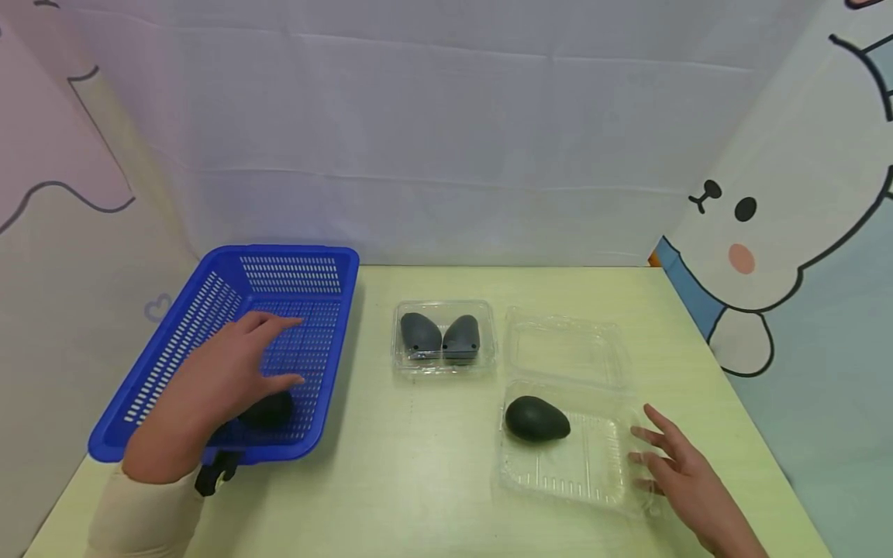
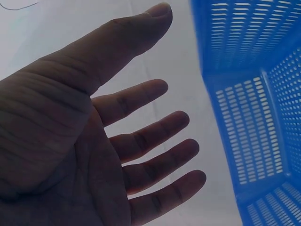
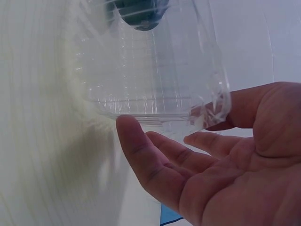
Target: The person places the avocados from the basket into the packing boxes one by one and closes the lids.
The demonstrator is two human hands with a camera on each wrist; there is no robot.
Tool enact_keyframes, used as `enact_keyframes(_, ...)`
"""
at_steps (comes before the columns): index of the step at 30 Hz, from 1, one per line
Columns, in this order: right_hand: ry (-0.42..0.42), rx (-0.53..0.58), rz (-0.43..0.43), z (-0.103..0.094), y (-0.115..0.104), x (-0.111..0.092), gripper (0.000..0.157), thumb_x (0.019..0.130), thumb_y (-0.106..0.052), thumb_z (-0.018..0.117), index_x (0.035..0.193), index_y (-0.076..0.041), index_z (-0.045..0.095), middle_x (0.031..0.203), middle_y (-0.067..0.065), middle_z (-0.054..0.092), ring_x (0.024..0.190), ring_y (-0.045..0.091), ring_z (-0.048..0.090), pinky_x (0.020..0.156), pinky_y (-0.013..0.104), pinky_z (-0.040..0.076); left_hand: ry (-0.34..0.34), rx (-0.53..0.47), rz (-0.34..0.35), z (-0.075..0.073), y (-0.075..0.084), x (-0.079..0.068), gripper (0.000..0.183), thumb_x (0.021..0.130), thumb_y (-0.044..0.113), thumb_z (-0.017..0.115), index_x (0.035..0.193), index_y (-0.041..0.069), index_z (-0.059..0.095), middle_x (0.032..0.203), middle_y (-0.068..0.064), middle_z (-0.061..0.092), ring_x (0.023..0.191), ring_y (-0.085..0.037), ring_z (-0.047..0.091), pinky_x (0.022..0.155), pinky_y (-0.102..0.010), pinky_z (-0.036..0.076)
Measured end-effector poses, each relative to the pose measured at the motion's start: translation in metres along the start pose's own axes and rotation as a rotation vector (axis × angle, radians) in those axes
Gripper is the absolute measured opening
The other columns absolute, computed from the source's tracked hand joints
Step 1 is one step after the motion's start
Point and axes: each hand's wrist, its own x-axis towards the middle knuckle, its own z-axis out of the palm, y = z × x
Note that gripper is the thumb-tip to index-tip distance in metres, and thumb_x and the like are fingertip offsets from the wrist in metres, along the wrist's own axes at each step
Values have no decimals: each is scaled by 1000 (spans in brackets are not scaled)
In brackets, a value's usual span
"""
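One black egg-shaped piece [image 1: 537, 419] at left in the open clear clamshell [image 1: 593, 457], lid folded back. Right hand [image 1: 687, 480] at its right rim, grip released, fingers apart. One closed clamshell [image 1: 443, 370], just beyond, two dark rounded pieces [image 1: 421, 335] inside. One blue basket [image 1: 293, 250] at left; left hand [image 1: 233, 368] over it, grip released, thumb and fingers spread, at least one black piece [image 1: 272, 411] below. Wide counter [image 1: 398, 449] gap between basket and clamshells; right counter edge beyond right hand.
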Motion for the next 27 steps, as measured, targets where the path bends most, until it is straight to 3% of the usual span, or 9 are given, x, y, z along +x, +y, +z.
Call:
enact_keyframes(13, 9, -6, 3, 0, -2, 0, 71, 109, -2, 40, 167, -13, 1, 159, 36, 27, 129, 46, 55, 85, 42, 60, -96, -4, -67, 10, -18, -10, 94, 79, 55, 85, 150, 6, 50, 145, -33, 45, 125, -58, 48, 93, -74, 44)
enact_keyframes(27, 13, -14, 3, 1, -2, -1, 71, 109, -2, 40, 167, -12, 0, 159, 36, 27, 128, 46, 55, 84, 41, 60, -106, -23, -86, 32, -23, -20, 87, 79, 48, 88, 146, 4, 55, 141, -33, 49, 124, -56, 51, 91, -71, 47)
